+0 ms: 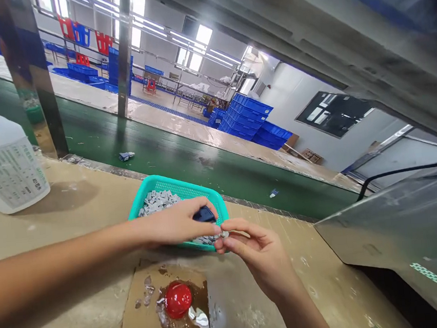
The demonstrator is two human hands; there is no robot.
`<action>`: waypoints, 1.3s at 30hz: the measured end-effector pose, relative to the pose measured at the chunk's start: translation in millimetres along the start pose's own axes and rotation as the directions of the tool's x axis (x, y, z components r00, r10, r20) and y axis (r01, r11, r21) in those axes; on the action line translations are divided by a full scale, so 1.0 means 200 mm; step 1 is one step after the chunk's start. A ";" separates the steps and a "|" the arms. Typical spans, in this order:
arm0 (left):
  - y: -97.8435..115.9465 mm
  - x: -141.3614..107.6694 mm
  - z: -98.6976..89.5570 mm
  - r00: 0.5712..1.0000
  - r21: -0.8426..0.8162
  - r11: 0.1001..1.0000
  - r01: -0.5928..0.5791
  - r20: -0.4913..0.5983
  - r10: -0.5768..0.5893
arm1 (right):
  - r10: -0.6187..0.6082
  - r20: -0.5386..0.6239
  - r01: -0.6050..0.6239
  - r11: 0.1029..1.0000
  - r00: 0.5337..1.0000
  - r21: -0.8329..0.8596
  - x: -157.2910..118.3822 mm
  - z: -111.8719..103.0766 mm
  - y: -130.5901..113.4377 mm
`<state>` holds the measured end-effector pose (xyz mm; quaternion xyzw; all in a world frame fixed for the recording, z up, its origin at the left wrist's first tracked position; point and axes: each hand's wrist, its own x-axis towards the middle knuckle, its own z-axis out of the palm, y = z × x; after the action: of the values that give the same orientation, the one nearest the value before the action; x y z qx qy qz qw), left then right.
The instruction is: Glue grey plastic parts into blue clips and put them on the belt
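Note:
Over a teal plastic basket [151,182] my left hand [175,222] is closed on a dark blue plastic part [204,215], mostly covered by the fingers. Small grey plastic pieces [159,200] lie heaped in that basket. My right hand [255,243] meets the left at the basket's front right corner, thumb and forefinger pinching a small grey piece [225,233]. The fingertips of both hands are close together there, and the left thumb seems to reach the piece.
Nearer me, a glossy red round object [178,299] sits on a wet cardboard sheet [141,321]. A white jug [5,159] with a blue cap stands at left. Behind the basket runs a green conveyor belt [171,155] carrying small parts [126,156]. A grey panel [409,218] bounds the right.

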<state>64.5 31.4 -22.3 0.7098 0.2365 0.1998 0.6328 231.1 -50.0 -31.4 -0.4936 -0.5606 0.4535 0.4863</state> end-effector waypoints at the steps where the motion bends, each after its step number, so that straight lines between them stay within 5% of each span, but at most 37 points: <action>1: -0.01 -0.01 0.03 1.000 0.090 0.996 -0.018 0.011 0.017 | -0.031 0.005 0.031 0.999 1.000 -0.015 -0.02 0.00 0.00; 5: -0.03 -0.03 0.05 0.999 0.218 0.975 -0.034 0.026 0.029 | -0.050 -0.026 0.047 0.992 0.998 -0.117 -0.10 0.00 0.01; 9: -0.06 0.00 -0.02 0.995 0.158 0.983 0.092 -0.062 -0.083 | 0.002 -0.036 -0.011 0.966 0.999 -0.260 -0.20 0.00 0.06; 15: -0.09 0.02 -0.05 0.994 0.198 0.975 0.096 -0.076 -0.082 | -0.081 0.065 0.103 0.791 0.995 -0.603 -0.33 0.01 0.17; 23: -0.08 0.02 -0.04 0.985 0.189 0.969 0.158 -0.095 -0.142 | -0.124 0.117 0.170 0.764 0.985 -0.622 -0.33 0.04 0.24; 31: -0.10 0.02 -0.06 1.000 0.414 0.910 0.006 -0.011 -0.001 | -0.158 0.105 0.190 0.781 0.982 -0.595 -0.32 0.04 0.26; 35: -0.13 0.03 -0.06 1.000 0.268 0.963 0.019 -0.029 -0.012 | -0.145 0.098 0.175 0.794 0.985 -0.582 -0.32 0.05 0.26; 39: -0.12 0.04 -0.04 0.996 -0.133 0.987 0.088 0.042 -0.083 | -0.129 0.100 0.163 0.799 0.987 -0.579 -0.32 0.05 0.25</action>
<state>65.1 44.8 -45.0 0.6582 0.2413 0.1751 0.6913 229.7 -108.0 -88.8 -0.5619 -0.7223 0.2337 0.3286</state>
